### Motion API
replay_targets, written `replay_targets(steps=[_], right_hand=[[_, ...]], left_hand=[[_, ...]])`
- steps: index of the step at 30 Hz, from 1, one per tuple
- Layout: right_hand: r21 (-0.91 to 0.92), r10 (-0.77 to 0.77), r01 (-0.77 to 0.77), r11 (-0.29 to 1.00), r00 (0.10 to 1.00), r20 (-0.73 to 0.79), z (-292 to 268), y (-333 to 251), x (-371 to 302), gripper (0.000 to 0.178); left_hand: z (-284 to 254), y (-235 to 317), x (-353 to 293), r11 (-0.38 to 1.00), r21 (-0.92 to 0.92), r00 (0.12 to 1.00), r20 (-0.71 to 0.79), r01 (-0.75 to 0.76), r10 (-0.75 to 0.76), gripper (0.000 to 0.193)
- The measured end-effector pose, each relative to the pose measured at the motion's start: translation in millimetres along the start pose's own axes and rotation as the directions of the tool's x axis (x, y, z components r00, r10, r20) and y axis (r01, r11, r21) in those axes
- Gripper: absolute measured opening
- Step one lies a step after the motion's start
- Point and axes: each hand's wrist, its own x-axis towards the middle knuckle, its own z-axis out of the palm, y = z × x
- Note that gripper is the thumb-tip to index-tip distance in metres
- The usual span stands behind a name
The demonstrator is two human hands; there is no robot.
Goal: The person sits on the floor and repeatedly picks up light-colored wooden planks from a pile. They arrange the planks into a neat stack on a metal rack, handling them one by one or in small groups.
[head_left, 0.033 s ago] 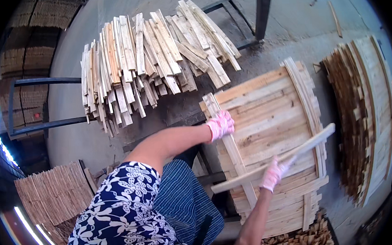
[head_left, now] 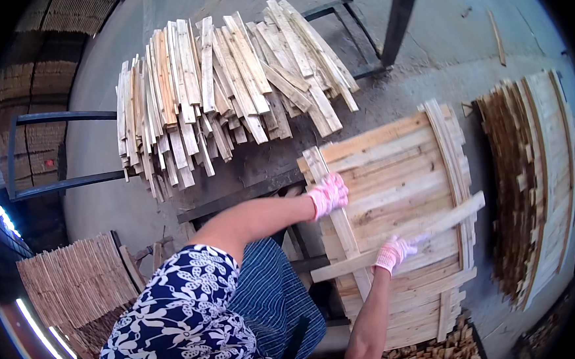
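A panel of pale wooden boards (head_left: pixel 393 179) lies in front of me, with long strips across its left and right sides. My left hand (head_left: pixel 328 195), in a pink and white glove, is closed over the left wooden strip (head_left: pixel 341 225), its fingers curled at the strip's edge. Farther right and nearer, my right hand (head_left: pixel 395 253), gloved alike, grips a loose wooden slat (head_left: pixel 451 216). That slat lies slantwise over the panel, its left end past the left strip and its right end over the right strip. The fingers partly hide its middle.
Beyond the panel, loose slats (head_left: pixel 190 87) lie heaped on a dark metal frame (head_left: pixel 66 118). A tall stack of finished panels (head_left: pixel 531 184) stands at the right. Bundled thin strips (head_left: pixel 76 278) sit at the lower left. Short wood offcuts (head_left: pixel 436 354) fill the space below the panel.
The loose slat's right end has come down and nearer, lying flatter over the panel. My right hand has shifted slightly left and away from me with it. The left hand stays on its strip.
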Motion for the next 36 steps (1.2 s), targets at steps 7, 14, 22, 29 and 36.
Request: replay_targets(steps=[7, 14, 22, 29, 36], right_hand=[[-0.608, -0.578, 0.484, 0.629, 0.814, 0.049, -14.3, -97.2, -13.2, 0.077], [-0.072, -0.635, 0.801, 0.595, 0.523, 0.569, 152.0, -345.5, -4.8, 0.045], [-0.202, -0.581, 0.842, 0.501, 0.500, 0.642, 390.3, -465.4, 58.7, 0.067], [-0.380, -0.536, 0.802, 0.460, 0.592, 0.602, 447.7, -484.6, 33.0, 0.075], [-0.302, -0.463, 0.785, 0.541, 0.577, 0.673, 369.4, -395.7, 42.6, 0.087]], left_hand=[[-84.2, -20.1, -5.6, 0.747, -0.619, 0.959, 0.267, 0.243, -0.092, 0.025], [-14.8, -226.2, -69.2, -0.377, -0.768, 0.598, 0.640, 0.518, -0.482, 0.065], [86.4, -302.6, -10.5, -0.796, -0.548, -0.042, 0.817, 0.258, -0.576, 0.092], [121.9, -336.0, 4.1, -0.844, -0.404, -0.041, 0.894, 0.353, -0.445, 0.105], [118.5, -301.6, -59.2, -0.855, -0.428, 0.180, 0.853, -0.294, -0.489, 0.060]])
